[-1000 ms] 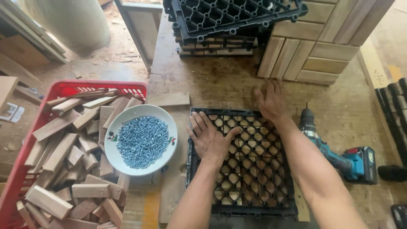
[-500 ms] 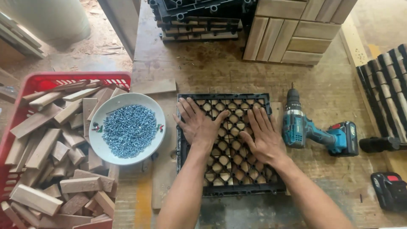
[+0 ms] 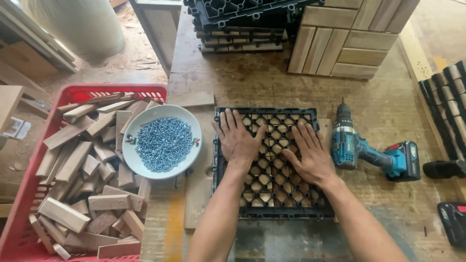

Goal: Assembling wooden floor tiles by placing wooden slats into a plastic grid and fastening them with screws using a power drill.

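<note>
Both hands now lie flat, left hand (image 3: 239,138) and right hand (image 3: 310,155), fingers spread, pressing the black grid (image 3: 272,194); drill (image 3: 361,153) lies just right of them.

The upper middle of the black plastic grid (image 3: 274,194) was covered by both hands, the left hand (image 3: 238,138) and the right hand (image 3: 310,155). The red crate (image 3: 19,213) was cut off by the left and bottom edges. The stacked grids (image 3: 242,14) were cropped at the top edge. The black battery pack (image 3: 454,221) was cut at the right edge.
</note>
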